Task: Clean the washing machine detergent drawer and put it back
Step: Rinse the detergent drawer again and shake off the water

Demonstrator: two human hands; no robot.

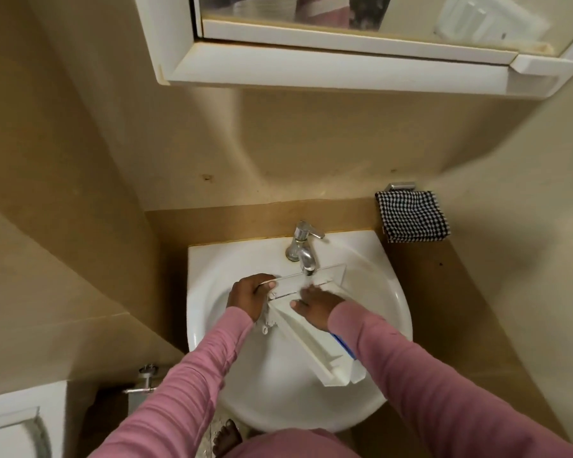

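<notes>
The white detergent drawer (315, 345) lies tilted across the white sink (278, 385), its front panel up under the chrome tap (305, 249). My left hand (248, 297) grips the left end of the front panel, thumb on top. My right hand (315, 307) lies inside the drawer's compartments, fingers spread toward the tap's spout, thumb on a dividing wall. A blue part (343, 345) of the drawer shows beside my right sleeve. Whether water runs from the spout is unclear.
A black-and-white checked cloth (412, 215) hangs on a wall holder to the right of the sink. A white mirror cabinet (338, 64) juts out overhead. A metal valve (144, 380) and a white fixture (10, 428) sit at lower left.
</notes>
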